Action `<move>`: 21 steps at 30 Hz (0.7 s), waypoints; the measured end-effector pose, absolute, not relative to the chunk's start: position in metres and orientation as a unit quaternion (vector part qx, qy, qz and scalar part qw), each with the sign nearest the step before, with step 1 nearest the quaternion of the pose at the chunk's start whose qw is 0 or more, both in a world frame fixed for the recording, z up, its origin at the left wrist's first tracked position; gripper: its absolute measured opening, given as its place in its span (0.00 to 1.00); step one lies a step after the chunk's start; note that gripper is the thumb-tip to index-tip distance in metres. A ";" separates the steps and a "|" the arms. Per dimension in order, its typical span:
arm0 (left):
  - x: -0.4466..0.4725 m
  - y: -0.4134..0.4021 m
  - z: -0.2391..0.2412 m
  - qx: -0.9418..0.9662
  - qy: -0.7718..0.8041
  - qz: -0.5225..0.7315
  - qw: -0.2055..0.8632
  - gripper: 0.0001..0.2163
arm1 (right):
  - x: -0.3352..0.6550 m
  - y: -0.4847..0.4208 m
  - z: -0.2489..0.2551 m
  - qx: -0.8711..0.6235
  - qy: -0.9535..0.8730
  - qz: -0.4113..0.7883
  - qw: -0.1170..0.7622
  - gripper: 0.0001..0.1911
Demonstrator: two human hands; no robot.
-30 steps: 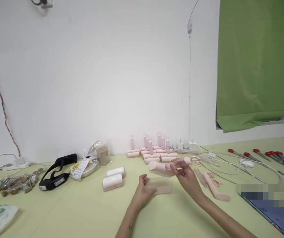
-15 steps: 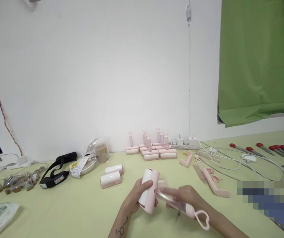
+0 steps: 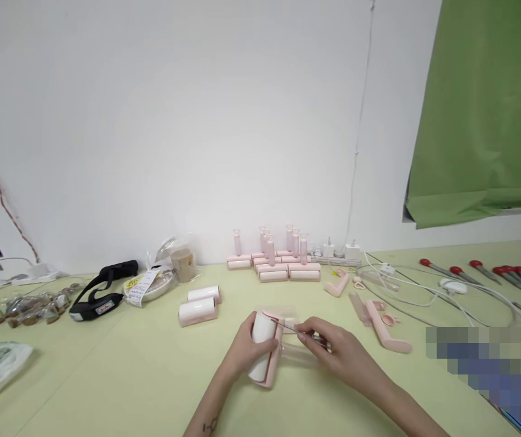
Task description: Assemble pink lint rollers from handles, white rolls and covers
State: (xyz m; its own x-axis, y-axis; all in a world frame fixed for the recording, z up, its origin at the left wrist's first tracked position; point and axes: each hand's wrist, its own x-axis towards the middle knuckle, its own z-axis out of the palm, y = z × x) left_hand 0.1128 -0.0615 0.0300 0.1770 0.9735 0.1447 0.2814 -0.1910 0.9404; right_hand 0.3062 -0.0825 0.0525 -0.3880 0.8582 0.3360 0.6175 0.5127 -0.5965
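Note:
In my left hand (image 3: 245, 347) is a pink lint roller (image 3: 263, 352) with a white sheet roll, tilted above the table, my thumb across its front. My right hand (image 3: 336, 346) is closed on a thin metal tool (image 3: 288, 328), whose kind I cannot make out. Its tip points at the upper end of the roller, by the gap between white roll and pink casing; whether it touches I cannot tell. A clear handle (image 3: 300, 355) reaches from the roller to under my right hand, which hides its far end.
Two white rolls (image 3: 197, 311) lie to the left. Several finished-looking pink lint rollers (image 3: 273, 270) stand at the back by a power strip (image 3: 337, 262). Pink handle pieces (image 3: 385, 331), white cables (image 3: 406, 288) and red-handled tools (image 3: 465, 276) lie to the right. A black strap (image 3: 101, 294) lies left.
My right hand has gone from along the roller's clear handle to the roller's upper end, the metal tool now pointing at it. The heart-shaped handle end is out of sight.

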 end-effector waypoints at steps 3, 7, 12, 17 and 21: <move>0.114 -0.061 0.028 0.653 0.489 0.421 0.396 0.14 | 0.305 -0.085 0.056 -0.474 -0.811 0.133 0.316 0.14; 0.118 -0.060 0.022 0.657 0.487 0.441 0.369 0.11 | 0.305 -0.086 0.068 -0.497 -0.806 0.129 0.293 0.15; 0.119 -0.059 0.020 0.678 0.468 0.448 0.347 0.11 | 0.299 -0.088 0.082 -0.521 -0.802 0.125 0.263 0.15; 0.120 -0.062 0.021 0.698 0.470 0.422 0.338 0.12 | 0.292 -0.088 0.079 -0.525 -0.809 0.111 0.239 0.16; 0.125 -0.063 0.014 0.680 0.487 0.430 0.339 0.11 | 0.287 -0.088 0.065 -0.505 -0.832 0.048 0.223 0.20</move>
